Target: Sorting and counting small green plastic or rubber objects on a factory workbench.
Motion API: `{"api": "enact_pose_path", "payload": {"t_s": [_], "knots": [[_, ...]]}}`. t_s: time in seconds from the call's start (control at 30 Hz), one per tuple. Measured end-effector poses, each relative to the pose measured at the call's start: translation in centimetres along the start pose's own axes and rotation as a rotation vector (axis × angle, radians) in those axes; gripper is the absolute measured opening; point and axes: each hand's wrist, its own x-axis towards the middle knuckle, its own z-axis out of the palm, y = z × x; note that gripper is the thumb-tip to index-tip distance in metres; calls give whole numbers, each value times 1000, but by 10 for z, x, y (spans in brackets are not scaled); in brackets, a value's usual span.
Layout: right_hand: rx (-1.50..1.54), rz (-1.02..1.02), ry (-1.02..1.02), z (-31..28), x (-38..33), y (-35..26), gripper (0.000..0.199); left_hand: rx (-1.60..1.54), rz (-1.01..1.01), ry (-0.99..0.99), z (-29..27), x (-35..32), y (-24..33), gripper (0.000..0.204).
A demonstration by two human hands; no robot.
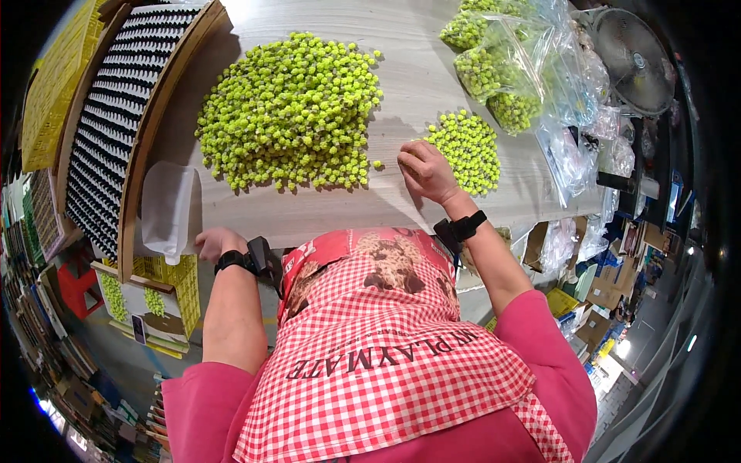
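Note:
My right hand [427, 171] is over the table, just left of a small heap of lime-green knobbly pieces [465, 153]. Its fingers are curled together, and whatever they may hold is hidden. A single green piece [378, 164] lies on the tabletop a little to its left. The big heap of the same green pieces [289, 116] spreads across the middle left. My left hand [218, 241] is low at the table's front edge, near the lower end of a translucent plastic scoop-like container [170, 208]. The left fingers are too blurred to make out.
A wooden-framed tray [127, 92] with black-and-white rows stands at the left, beside a yellow crate [58, 85]. Clear bags of green pieces [494, 69] lie at the back right, near a fan [633, 62]. Another yellow crate [181, 289] is below the table's left.

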Motion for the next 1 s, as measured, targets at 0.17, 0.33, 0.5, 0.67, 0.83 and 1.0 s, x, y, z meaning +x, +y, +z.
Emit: {"api": "enact_pose_path", "payload": {"t_s": [0.17, 0.33, 0.5, 0.67, 0.83, 1.0], "knots": [[-29, 28, 69, -3, 8, -15, 28, 53, -10, -8, -5, -3, 4, 53], [133, -14, 33, 21, 29, -34, 29, 87, -29, -51, -11, -10, 10, 53], [167, -37, 61, 32, 31, -30, 27, 89, -46, -89, -16, -11, 10, 52], [191, -11, 31, 26, 14, -22, 26, 71, -29, -46, -9, -4, 4, 51], [197, -35, -19, 17, 14, -27, 29, 62, -15, -14, 0, 0, 1, 49], [129, -68, -18, 21, 21, -39, 39, 69, 5, 23, 6, 6, -1, 49]]}}
